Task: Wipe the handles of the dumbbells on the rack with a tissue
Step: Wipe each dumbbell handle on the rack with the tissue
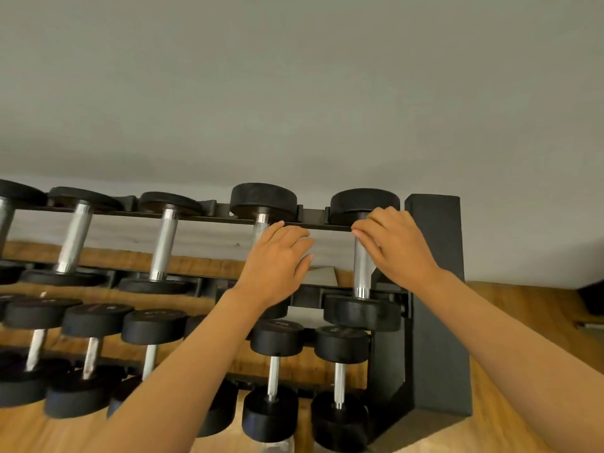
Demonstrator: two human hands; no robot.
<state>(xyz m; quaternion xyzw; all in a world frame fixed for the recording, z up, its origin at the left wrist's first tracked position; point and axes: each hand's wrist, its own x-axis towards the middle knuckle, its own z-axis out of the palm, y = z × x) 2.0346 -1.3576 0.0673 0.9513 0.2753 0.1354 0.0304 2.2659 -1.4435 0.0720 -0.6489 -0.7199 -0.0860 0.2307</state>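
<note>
Head view. A black dumbbell rack filled the lower half of the frame, its solid end panel at 3 o'clock, against a pale wall and on a wooden floor. The top tier carried five dumbbells with chrome handles; the lower tier carried smaller ones with thin handles.

Left hand lay over the handle of the second dumbbell from the right on the top tier, at about 12 o'clock from frame centre. Fingers were straight and close together, pointing toward 2 o'clock; the grip was apart, not wrapped round the bar. Only the knurled top of that handle showed above the hand.

Right hand was at the rightmost top-tier dumbbell, fingers curled against the upper end of its chrome handle, just under the far weight head. Whether that grip was clamped on the bar or merely touching it: cannot tell, since the fingertips hid the contact.

No tissue could be made out in either hand. A pale flat object lay behind the rack between the two hands; its kind was unclear.
</note>
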